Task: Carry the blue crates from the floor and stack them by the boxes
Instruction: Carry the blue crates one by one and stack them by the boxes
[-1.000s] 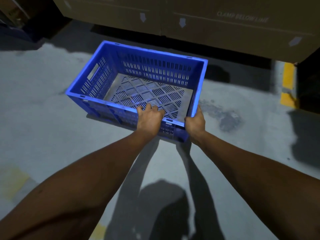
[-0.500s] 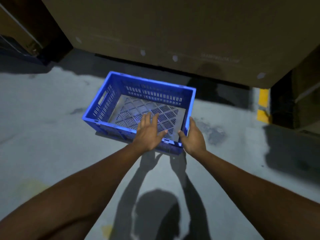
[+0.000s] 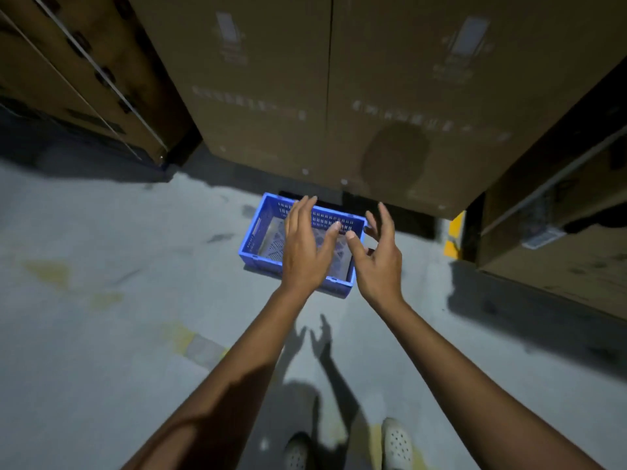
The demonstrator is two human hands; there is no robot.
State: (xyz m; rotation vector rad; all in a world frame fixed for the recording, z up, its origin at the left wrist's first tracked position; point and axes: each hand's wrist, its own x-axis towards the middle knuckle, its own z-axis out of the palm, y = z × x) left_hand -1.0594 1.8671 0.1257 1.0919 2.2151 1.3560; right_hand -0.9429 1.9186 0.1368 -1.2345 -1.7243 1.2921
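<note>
A blue slotted plastic crate (image 3: 261,239) sits on the grey concrete floor, right in front of the tall cardboard boxes (image 3: 339,96). It is empty, with a pale grid bottom. My left hand (image 3: 305,252) hovers above the crate's middle, fingers spread, holding nothing. My right hand (image 3: 380,259) hovers above the crate's right end, also spread and empty. Neither hand touches the crate. Both hands cover part of its near and right walls.
More strapped cardboard boxes stand at the left (image 3: 84,72) and at the right (image 3: 559,232). A yellow floor mark (image 3: 453,235) lies between the boxes at the right. My two white shoes (image 3: 397,442) show at the bottom. Open floor spreads to the left.
Both hands let go of the crate's near rim and rose with fingers spread. The view pulled up and back, so the crate now lies lower and farther away on the floor.
</note>
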